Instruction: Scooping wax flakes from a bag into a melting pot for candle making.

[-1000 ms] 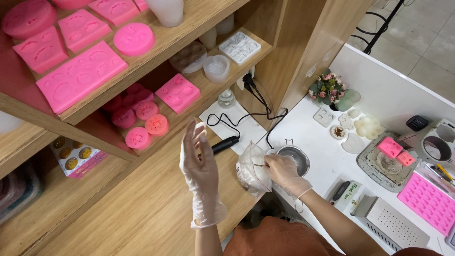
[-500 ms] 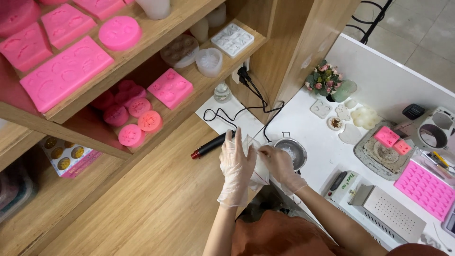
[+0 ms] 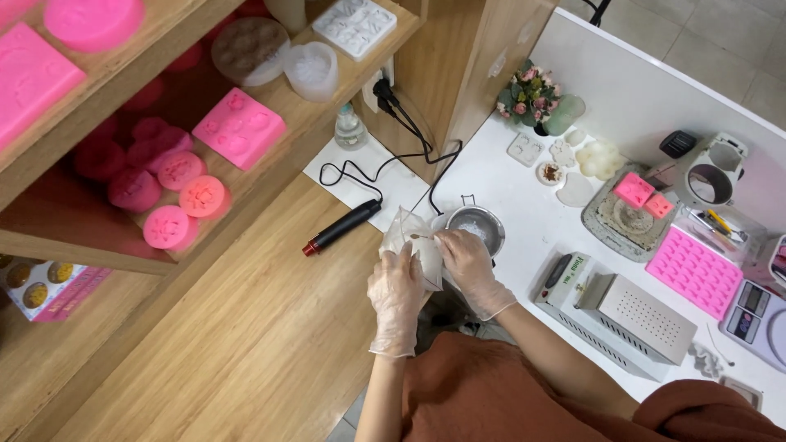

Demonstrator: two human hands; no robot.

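Observation:
Both of my hands wear thin clear gloves. My left hand [image 3: 397, 295] grips the lower side of a clear plastic bag [image 3: 407, 234] of white powder, held over the edge of the wooden counter. My right hand [image 3: 467, 263] holds the bag's other side and pinches a small spoon [image 3: 420, 236] whose tip points into the bag's mouth. A small metal pot [image 3: 476, 224] with white powder inside stands just right of the bag on the white table.
A black corded tool with a red tip [image 3: 340, 227] lies left of the bag. Pink moulds [image 3: 238, 127] fill the wooden shelves. On the white table sit a grey perforated box [image 3: 622, 315], a pink mould tray [image 3: 694, 270], a scale [image 3: 753, 313] and a small flower pot [image 3: 532, 98].
My left hand came down from mid-air and took hold of the bag. The view has shifted down and to the right, and both hands now hold the bag together.

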